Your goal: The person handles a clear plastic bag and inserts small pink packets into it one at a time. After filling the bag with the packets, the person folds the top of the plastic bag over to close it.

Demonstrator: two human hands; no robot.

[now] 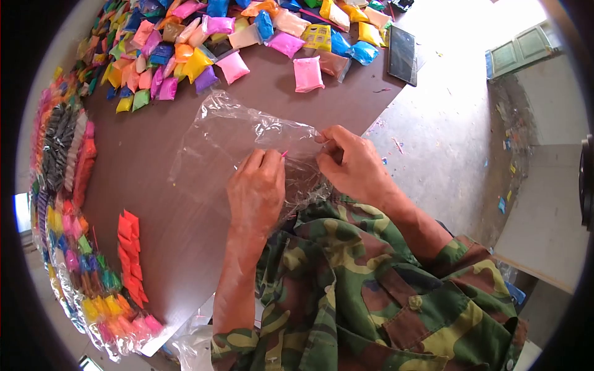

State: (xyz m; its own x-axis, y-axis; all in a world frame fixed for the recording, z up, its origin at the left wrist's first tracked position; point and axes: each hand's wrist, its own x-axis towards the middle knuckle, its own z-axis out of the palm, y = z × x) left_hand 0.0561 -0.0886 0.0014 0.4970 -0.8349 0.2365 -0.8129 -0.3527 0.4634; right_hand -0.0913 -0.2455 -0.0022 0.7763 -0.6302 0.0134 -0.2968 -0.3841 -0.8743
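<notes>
A large clear plastic bag (213,133) lies crumpled across the brown table in front of me, its near part bunched between my hands. My left hand (257,191) is closed, its fingertips pressed together on the film. A small thin pink thing (284,154) pokes out beside those fingers; its kind is too small to tell. To the right, my right hand (356,164) pinches the bag's edge between thumb and fingers. The folds near my lap are partly hidden by my left hand.
Many colourful small packets (185,55) are heaped at the back, with a pink packet (308,74) nearer. A dark tablet or phone (402,55) lies by the table's right edge. Strips of bagged packets (80,247) line the left edge, near a red packet strip (129,256).
</notes>
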